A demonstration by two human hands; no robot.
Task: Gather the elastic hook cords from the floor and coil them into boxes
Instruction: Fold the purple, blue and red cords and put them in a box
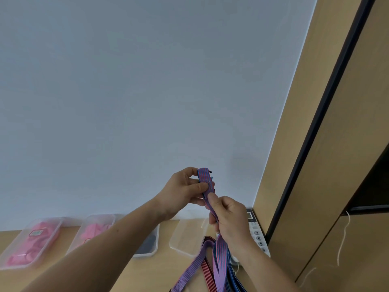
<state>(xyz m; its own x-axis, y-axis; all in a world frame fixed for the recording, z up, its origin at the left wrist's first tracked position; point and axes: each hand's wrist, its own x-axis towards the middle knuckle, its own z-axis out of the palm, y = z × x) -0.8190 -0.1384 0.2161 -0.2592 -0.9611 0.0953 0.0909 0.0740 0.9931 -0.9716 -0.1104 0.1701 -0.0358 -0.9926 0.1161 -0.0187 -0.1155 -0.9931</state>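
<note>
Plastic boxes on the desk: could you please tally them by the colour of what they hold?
Boxes holding pink things: 2
Box holding something dark: 1
Box with nothing visible inside: 1
Total: 4

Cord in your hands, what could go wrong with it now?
The cord is elastic, so if the left hand or right hand slips, its hook end might snap back. The loose loops hanging below could tangle or catch the phone.
</note>
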